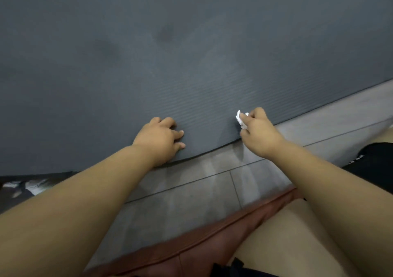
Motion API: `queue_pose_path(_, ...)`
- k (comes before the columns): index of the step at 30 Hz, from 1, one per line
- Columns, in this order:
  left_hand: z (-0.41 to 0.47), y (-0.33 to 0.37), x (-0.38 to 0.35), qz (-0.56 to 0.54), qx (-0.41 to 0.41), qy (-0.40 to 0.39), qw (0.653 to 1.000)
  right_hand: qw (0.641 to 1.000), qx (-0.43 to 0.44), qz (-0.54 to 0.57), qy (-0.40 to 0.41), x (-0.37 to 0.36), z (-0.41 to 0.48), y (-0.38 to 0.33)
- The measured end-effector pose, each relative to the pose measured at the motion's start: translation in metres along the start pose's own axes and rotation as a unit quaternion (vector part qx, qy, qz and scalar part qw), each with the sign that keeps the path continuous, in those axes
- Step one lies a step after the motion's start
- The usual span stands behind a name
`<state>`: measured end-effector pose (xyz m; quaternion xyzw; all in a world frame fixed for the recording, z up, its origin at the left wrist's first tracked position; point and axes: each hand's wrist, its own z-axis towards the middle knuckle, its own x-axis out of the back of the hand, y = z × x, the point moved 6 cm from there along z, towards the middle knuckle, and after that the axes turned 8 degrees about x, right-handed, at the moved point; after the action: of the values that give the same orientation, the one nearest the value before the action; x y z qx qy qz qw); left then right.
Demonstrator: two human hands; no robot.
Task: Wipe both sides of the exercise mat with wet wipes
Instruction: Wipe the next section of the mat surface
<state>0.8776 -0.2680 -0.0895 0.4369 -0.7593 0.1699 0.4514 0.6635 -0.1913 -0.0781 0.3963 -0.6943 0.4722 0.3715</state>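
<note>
The exercise mat [191, 64] lies flat and open on the floor. It fills the upper part of the view, and everything below is placed from its near edge. This edge, which seems to be its long side, runs from low on the left to higher on the right.

At the far left, just below the edge, a dark patterned thing [25, 186] lies blurred; I cannot tell what it is. Next comes the left hand [158, 138]. It rests on the mat right at the edge, with bent fingers whose tips touch the ribbed surface. The thumb is hidden, so I cannot tell if this hand grips the edge or only presses on it. The edge curves a little here.

To the right, also at the edge, the right hand [258, 133] is clamped around a crumpled white wet wipe [240, 119], which sticks out from the fingers toward the mat. The wipe seems to be at the surface, but contact is not certain. From this hand the unwiped area, as I judge it, lies away from the edge and to both sides, so the right hand is the one to make the stroke while the left steadies the mat.

Below the edge is the grey tiled floor [191, 191], then a brown strip [202, 245] and a bare leg. Far right, a black cloth [370, 159] lies on the floor.
</note>
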Motion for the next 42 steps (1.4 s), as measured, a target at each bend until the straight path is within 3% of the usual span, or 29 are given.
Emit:
queue_pose_path(5, 0.015, -0.020, 0.017, -0.094, -0.025, -0.023, 0.995, 0.989, -0.080, -0.129, 0.001, 0.000, 0.021, 0.020)
queue_pose_path(10, 0.007, -0.051, 0.029, -0.028, 0.096, 0.042, 0.994, 0.982, -0.153, -0.052, 0.101, -0.028, 0.009, 0.000)
queue_pose_path(13, 0.004, -0.058, 0.016, -0.021, 0.116, 0.041, 0.992, 0.989, 0.031, -0.020, 0.142, -0.050, 0.003, -0.063)
queue_pose_path(15, 0.003, -0.058, 0.011, -0.023, 0.113, 0.057, 0.992, 0.981, 0.163, -0.026, 0.103, -0.065, -0.004, -0.101)
queue_pose_path(18, 0.003, -0.059, 0.010, -0.037, 0.114, 0.064, 0.991, 0.964, 0.248, -0.072, 0.063, -0.058, 0.002, -0.100)
queue_pose_path(20, 0.003, -0.060, 0.010, -0.049, 0.114, 0.059, 0.990, 0.978, 0.163, -0.098, 0.083, -0.037, 0.016, -0.058)
queue_pose_path(23, 0.005, -0.062, 0.010, -0.058, 0.118, 0.057, 0.990, 0.984, -0.098, -0.090, 0.115, -0.006, 0.028, 0.014)
queue_pose_path(25, 0.007, -0.061, 0.010, -0.048, 0.115, 0.057, 0.991, 0.976, -0.164, -0.074, 0.119, -0.011, 0.028, 0.010)
queue_pose_path(26, 0.008, -0.061, 0.011, -0.046, 0.112, 0.062, 0.991, 0.982, -0.128, -0.072, 0.120, -0.019, 0.031, -0.011)
queue_pose_path(28, 0.012, -0.063, 0.016, -0.055, 0.109, 0.077, 0.990, 0.991, 0.061, -0.029, 0.118, -0.044, 0.028, -0.074)
queue_pose_path(30, 0.015, -0.067, 0.021, -0.061, 0.103, 0.080, 0.990, 0.968, 0.248, -0.015, 0.042, -0.069, 0.012, -0.124)
queue_pose_path(31, 0.017, -0.069, 0.023, -0.062, 0.101, 0.077, 0.990, 0.962, 0.274, -0.007, 0.010, -0.069, 0.013, -0.126)
queue_pose_path(32, 0.019, -0.072, 0.024, -0.065, 0.103, 0.078, 0.990, 0.966, 0.259, -0.002, -0.002, -0.061, 0.022, -0.117)
queue_pose_path(35, 0.020, -0.085, 0.029, -0.105, 0.150, 0.095, 0.978, 0.974, 0.162, -0.063, 0.143, -0.019, 0.062, -0.056)
queue_pose_path(38, 0.025, -0.091, 0.027, -0.119, 0.185, 0.083, 0.972, 0.977, 0.023, -0.102, 0.187, 0.003, 0.088, -0.001)
queue_pose_path(40, 0.032, -0.093, 0.023, -0.106, 0.183, 0.071, 0.975, 0.974, -0.044, -0.104, 0.194, -0.001, 0.090, -0.010)
queue_pose_path(42, 0.036, -0.095, 0.019, -0.080, 0.170, 0.072, 0.980, 0.982, 0.053, -0.040, 0.178, -0.025, 0.088, -0.060)
